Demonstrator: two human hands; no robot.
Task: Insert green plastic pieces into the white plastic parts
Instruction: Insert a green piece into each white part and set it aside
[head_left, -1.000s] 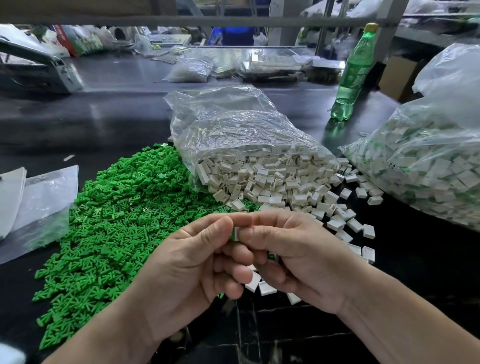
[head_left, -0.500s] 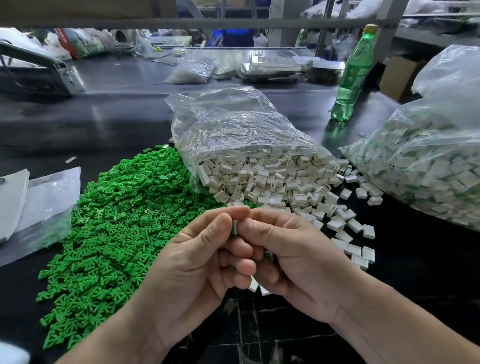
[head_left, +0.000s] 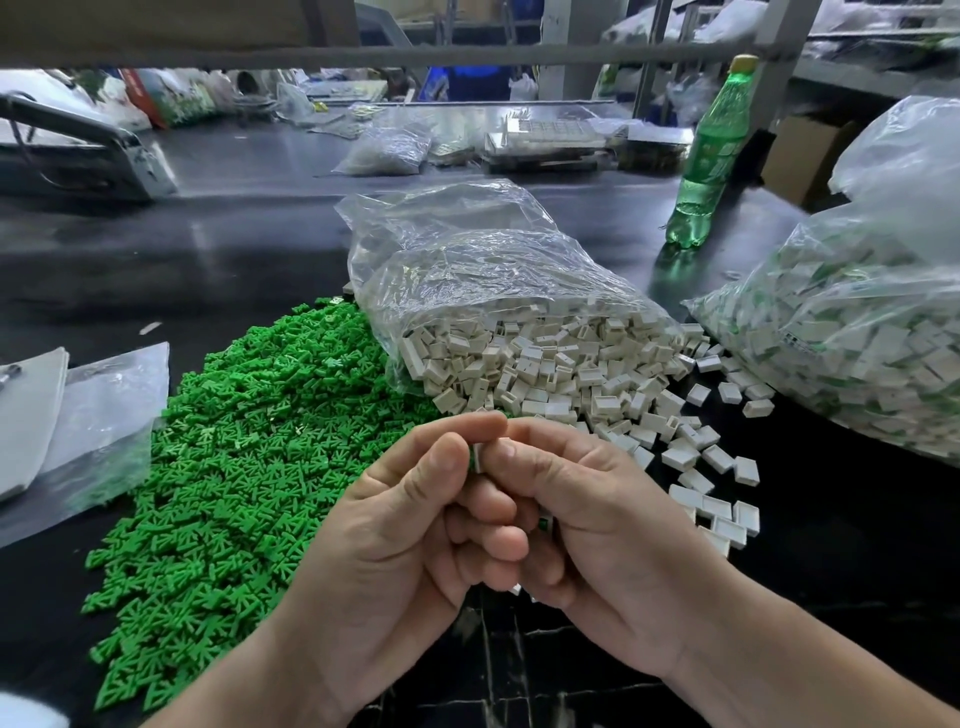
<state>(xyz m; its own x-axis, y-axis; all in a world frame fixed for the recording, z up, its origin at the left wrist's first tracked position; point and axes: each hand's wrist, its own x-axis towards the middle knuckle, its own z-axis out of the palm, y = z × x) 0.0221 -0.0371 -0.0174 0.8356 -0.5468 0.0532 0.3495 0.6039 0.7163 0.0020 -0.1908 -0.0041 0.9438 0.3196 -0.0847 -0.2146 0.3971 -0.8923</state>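
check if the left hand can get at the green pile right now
Probably yes: the green pile lies just beside the left hand, with nothing between them. But its fingertips pinch a white part together with the right hand, so it must let go first.

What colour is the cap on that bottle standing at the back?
Yellow. The cap tops a green plastic bottle, and it shows clearest in the head view.

The piece heap (head_left: 234, 467) lies left of the parts bag (head_left: 493, 291); bottle (head_left: 706, 156) behind.
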